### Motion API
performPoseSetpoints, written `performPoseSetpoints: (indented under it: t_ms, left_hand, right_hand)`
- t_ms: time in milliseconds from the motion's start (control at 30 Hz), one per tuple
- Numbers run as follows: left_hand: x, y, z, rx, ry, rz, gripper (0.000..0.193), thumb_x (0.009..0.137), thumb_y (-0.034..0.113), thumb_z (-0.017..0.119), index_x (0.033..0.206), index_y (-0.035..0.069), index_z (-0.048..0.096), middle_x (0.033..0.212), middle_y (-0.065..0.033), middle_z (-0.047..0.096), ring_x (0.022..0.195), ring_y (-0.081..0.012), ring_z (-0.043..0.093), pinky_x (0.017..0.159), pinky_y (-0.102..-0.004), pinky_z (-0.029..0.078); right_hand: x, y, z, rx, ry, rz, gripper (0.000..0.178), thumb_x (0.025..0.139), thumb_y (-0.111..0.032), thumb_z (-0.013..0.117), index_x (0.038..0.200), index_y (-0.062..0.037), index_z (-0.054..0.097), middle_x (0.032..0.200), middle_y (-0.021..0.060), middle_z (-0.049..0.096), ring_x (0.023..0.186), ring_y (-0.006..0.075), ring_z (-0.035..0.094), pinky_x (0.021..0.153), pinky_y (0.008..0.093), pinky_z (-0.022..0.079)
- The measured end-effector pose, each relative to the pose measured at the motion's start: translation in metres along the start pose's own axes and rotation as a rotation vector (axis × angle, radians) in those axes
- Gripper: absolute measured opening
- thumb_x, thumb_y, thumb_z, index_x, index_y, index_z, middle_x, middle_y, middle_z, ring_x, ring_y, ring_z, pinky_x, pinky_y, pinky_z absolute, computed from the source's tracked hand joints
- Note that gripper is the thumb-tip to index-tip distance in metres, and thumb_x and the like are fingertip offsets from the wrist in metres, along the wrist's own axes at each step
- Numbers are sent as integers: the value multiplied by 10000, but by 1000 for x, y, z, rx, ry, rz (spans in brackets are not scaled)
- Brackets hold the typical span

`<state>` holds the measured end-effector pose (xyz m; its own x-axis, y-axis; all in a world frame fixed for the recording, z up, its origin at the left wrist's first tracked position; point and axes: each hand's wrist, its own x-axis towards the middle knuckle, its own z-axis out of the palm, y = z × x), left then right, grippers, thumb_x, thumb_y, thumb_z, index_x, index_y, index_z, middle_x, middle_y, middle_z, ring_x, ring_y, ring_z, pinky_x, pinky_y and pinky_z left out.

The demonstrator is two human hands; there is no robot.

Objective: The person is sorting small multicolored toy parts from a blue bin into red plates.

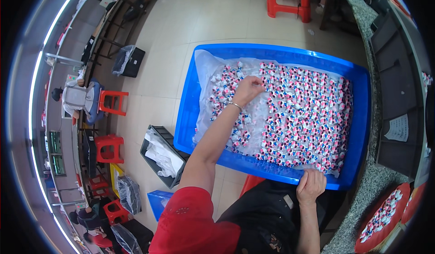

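The left hand (247,90) pinches closed on small pink-and-white wrapped pieces (303,118) lying inside the blue crate (362,118). The right hand (311,186) clamps the crate's near rim. Picking stays clean with a steady crate.

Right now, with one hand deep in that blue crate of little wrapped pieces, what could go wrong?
The blue crate seems to rest on the lap and a red stool, steadied only by the right hand on its near rim; it might tip. The left hand reaches far across, so the small wrapped pieces could be swept over the clear plastic liner and spill onto the floor.
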<state>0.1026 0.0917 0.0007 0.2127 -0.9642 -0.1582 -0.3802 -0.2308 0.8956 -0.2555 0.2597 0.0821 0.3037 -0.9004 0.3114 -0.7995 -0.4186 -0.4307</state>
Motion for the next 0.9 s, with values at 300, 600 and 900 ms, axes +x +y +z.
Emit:
performPoseSetpoints:
  t_ms: [300,600,900]
  left_hand:
    - [13,36,-69,715,197,70,212,718,196,707,857,39,677,926,-182,660,839,-353,643,784,-437,519]
    - [-10,18,-85,981,19,106,240,694,181,685,920,98,695,1006,-150,662,1009,-350,613,835,-453,521]
    - [-18,19,-86,487,126,267,249,709,146,743,911,47,635,913,-105,634,869,-250,613,784,-360,508]
  right_hand:
    - [1,-1,0,-15,5,3,111,893,-96,528,849,-51,618,825,99,631,760,286,596,698,390,424]
    - [0,1,3,-28,4,-13,121,896,-123,531,858,-51,621,835,94,634,757,280,601,689,389,427]
    - [-3,0,2,-43,23,-3,119,895,-126,535,858,-56,624,835,88,635,760,274,605,690,388,429]
